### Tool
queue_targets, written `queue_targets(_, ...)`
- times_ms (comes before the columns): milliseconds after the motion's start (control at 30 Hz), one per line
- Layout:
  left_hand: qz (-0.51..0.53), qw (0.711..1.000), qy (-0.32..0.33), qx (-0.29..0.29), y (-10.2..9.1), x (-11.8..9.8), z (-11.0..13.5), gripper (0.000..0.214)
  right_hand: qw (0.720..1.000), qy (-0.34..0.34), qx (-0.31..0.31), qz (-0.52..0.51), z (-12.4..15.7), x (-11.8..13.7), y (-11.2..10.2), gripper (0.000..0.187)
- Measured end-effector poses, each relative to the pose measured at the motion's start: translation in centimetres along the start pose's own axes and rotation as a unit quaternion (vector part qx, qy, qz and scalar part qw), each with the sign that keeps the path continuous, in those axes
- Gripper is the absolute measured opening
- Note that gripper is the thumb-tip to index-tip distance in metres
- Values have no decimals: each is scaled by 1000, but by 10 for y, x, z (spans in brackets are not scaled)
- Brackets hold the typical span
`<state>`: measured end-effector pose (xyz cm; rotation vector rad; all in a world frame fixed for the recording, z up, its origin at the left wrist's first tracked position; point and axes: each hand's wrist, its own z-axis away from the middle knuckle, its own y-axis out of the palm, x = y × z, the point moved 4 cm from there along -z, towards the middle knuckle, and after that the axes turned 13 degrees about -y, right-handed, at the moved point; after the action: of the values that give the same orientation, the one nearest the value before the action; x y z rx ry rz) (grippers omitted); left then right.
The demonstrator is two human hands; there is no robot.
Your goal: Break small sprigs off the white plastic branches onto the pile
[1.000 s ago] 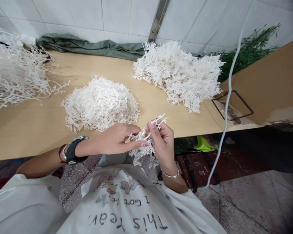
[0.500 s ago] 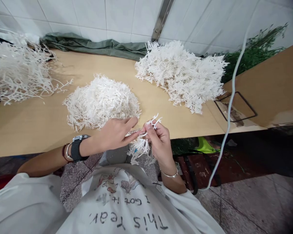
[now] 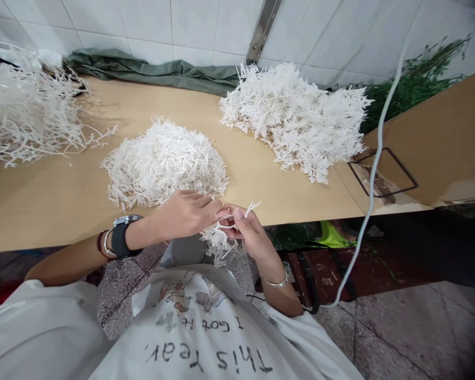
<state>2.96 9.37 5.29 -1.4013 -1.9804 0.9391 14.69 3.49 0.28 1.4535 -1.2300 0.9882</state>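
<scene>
Right hand [image 3: 255, 237] pinching white sprig [image 3: 252, 208], tips pointing right and far; left hand [image 3: 184, 214] resting beside left end, grip unclear.

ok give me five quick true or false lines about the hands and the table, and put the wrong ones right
1. The watch is worn on the left arm. True.
2. The right hand pinches a white strand. True.
3. The table bears only one white pile. False: three white piles show, at the left, middle and right.
4. The green cloth lies along the table edge nearest the person. False: the green cloth lies along the far side, by the tiled wall.
5. The white cord hangs to the right of the right hand. True.
</scene>
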Motion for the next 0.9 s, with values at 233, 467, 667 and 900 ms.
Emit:
queue_targets(233,254,954,-101,125,-8,11,0,39,994,-34,57,92,6,-4,13,38)
queue_targets(467,657,663,-318,166,4,-9,40,49,983,-92,153,36,15,20,44,25)
queue_targets(667,818,403,-409,-37,31,-35,62,63,973,-144,153,-94,33,16,66,43)
queue_targets(900,711,534,-455,-51,17,-3,60,58,993,-95,55,39,28,5,54,46)
